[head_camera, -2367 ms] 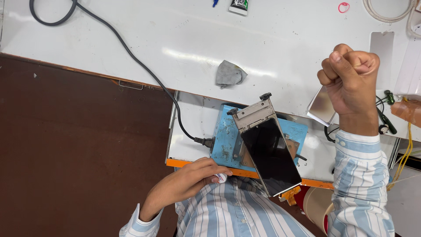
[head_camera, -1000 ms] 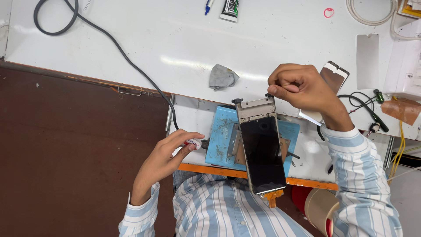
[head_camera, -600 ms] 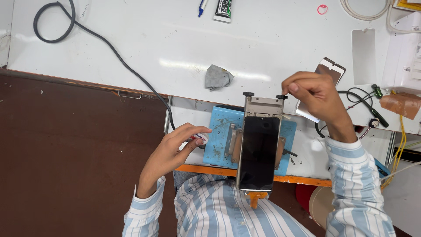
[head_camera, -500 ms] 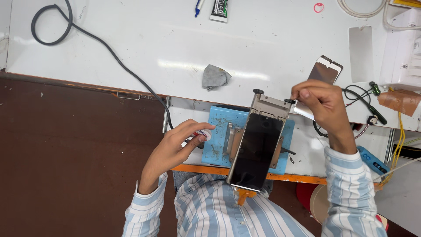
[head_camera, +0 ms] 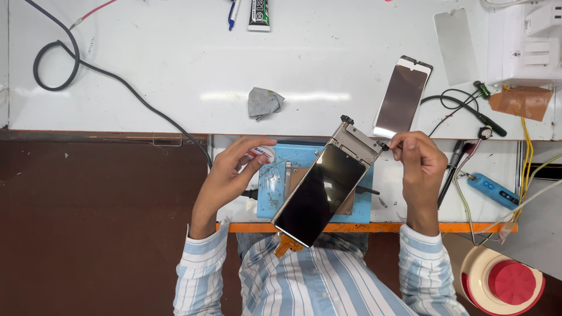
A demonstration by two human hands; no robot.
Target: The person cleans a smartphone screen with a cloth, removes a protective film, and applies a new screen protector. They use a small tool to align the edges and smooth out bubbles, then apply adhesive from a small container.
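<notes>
— What are the 2 hands doing right now?

— The right hand (head_camera: pixel 422 169) is pinching a small black knob at the top corner of the metal clamp (head_camera: pixel 355 142) that is gripping the phone screen (head_camera: pixel 321 193). Its fingers are closed on that knob. The screen is lying tilted, its dark glass facing up, with its lower end hanging over the orange edge of the bench.

— And the left one?

— The left hand (head_camera: pixel 229 175) is holding a small white tube (head_camera: pixel 261 154) between thumb and fingers, closed around it, just beside the blue mat (head_camera: pixel 273 186).

— Where is the screen sitting?

— It is resting over the blue mat, between the 2 hands, crossing a metal plate on it. An orange ribbon (head_camera: pixel 287 244) is sticking out from its lower end.

— Anything else lying about?

— A grey rag (head_camera: pixel 263 103) is lying on the white table (head_camera: pixel 175 64), a second dark screen (head_camera: pixel 403 96) is lying further right, and a black cable (head_camera: pixel 93 70) is curling across the left. A red and cream tape roll (head_camera: pixel 503 282) is sitting at the lower right.
</notes>
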